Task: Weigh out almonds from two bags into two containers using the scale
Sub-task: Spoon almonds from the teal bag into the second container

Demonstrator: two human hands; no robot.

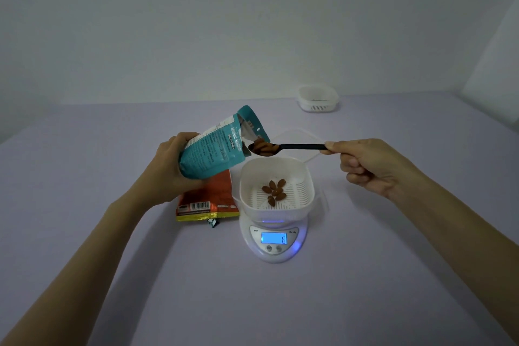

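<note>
White plastic scale point(273, 239) sits on a pale lilac table point(112, 275); its blue-lit display reads 6. All positions below are given relative to the scale.

On the scale platform: a white slotted container point(276, 187), upright, with a small cluster of almonds point(274, 191) lying on its floor, roughly centred.

Above the container's far rim: a black spoon point(289, 147), held about level, its bowl loaded with several almonds and sitting at the mouth of a teal bag point(216, 149). Right hand point(370, 166) is closed around the far end of the spoon handle, thumb and forefinger pinching it, other fingers curled in.

Up and to the left of the scale: the teal bag, tilted with its opened mouth pointing toward the spoon. Left hand point(174, 168) is wrapped around the bag's lower part, holding it clear of the table.

Directly left of the scale, on the table: an orange bag point(206, 199) lying flat, barcode side up, partly hidden under the teal bag and the left hand. A small teal scrap point(212, 222) lies just at its near edge.

Behind the scale: a clear flat lid point(295, 139), partly hidden by the spoon and container.

Well beyond the scale, to the right, near the wall: a second white container point(318, 99); contents too small to tell.
</note>
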